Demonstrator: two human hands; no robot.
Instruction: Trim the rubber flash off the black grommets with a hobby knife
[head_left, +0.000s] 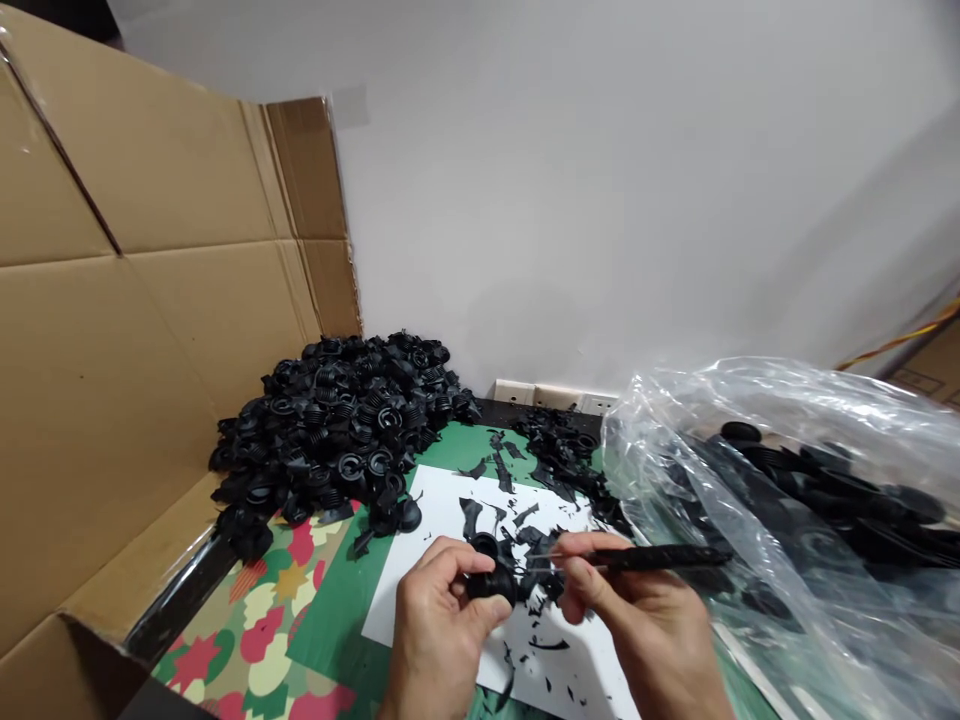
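Note:
My left hand [444,620] is closed, its thumb and fingers pinching a round black rubber part [491,585] with a ring-shaped opening at its top. In my right hand [637,615] is a slim tool with a black handle [667,557] and a thin metal shaft [547,556]. The shaft points left toward the rubber part; I cannot tell whether its tip touches it. Both hands are above a white sheet [397,590] strewn with thin black rubber scraps [551,645].
A large pile of black ribbed rubber parts [337,420] rises at the left, against a cardboard box [150,340]. More scraps [559,445] lie at the back near the wall sockets [555,397]. On the right, a clear plastic bag [720,390] holds black pieces. Green mat [337,615] lies beneath.

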